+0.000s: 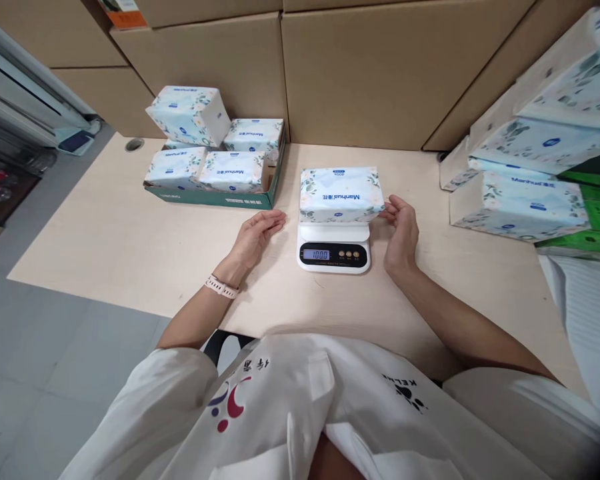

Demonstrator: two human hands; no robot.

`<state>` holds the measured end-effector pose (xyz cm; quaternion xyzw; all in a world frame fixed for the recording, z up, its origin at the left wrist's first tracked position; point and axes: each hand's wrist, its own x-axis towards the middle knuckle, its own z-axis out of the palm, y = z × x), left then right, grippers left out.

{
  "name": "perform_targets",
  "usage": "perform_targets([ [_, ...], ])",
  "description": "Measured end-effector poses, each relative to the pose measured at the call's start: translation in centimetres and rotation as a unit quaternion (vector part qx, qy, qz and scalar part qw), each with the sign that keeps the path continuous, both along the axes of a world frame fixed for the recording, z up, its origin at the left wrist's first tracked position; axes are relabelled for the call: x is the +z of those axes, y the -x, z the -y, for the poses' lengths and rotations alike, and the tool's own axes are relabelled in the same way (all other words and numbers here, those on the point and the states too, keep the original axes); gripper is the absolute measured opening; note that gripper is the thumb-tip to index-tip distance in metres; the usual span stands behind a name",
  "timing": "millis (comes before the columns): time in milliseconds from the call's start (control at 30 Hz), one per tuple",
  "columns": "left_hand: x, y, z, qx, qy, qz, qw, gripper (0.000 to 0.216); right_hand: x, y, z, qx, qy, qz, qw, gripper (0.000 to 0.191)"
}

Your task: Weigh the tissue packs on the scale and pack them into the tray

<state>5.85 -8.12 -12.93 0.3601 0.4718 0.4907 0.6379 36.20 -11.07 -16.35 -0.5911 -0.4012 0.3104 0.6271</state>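
Observation:
A white and blue floral pack of tissues (340,193) lies on a white digital kitchen scale (334,233), whose lit display (317,255) reads 100.0. At the scale's left, my left hand (256,237) rests on its side on the table, open, its fingers stretched out together and apart from the pack. My right hand (401,233) is at the pack's right end, open and loosely bent, with fingertips at its lower corner. Whether they touch the pack I cannot tell. Neither hand holds anything.
A green tray (215,198) with several tissue packs stands at the left on the wooden table (100,227). More packs (520,203) are stacked at the right beside green packages (597,217). Large cardboard boxes (360,73) line the table's back.

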Motion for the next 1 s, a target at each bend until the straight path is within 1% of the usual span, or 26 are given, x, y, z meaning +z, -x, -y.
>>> perform_targets([
  [233, 0.12, -0.01, 0.03, -0.004, -0.001, 0.009, 1.0, 0.009, -0.36, -0.14, -0.05, 0.016, 0.001, -0.002, 1.0, 0.079],
  [667, 0.22, -0.14, 0.13, -0.003, 0.003, -0.007, 1.0, 0.009, -0.62, -0.09, -0.27, 0.025, -0.006, -0.007, 1.0, 0.075],
  [1000, 0.42, -0.17, 0.21, -0.009, 0.008, -0.007, 1.0, 0.011, -0.82, -0.08, -0.44, 0.014, -0.015, -0.007, 1.0, 0.068],
])
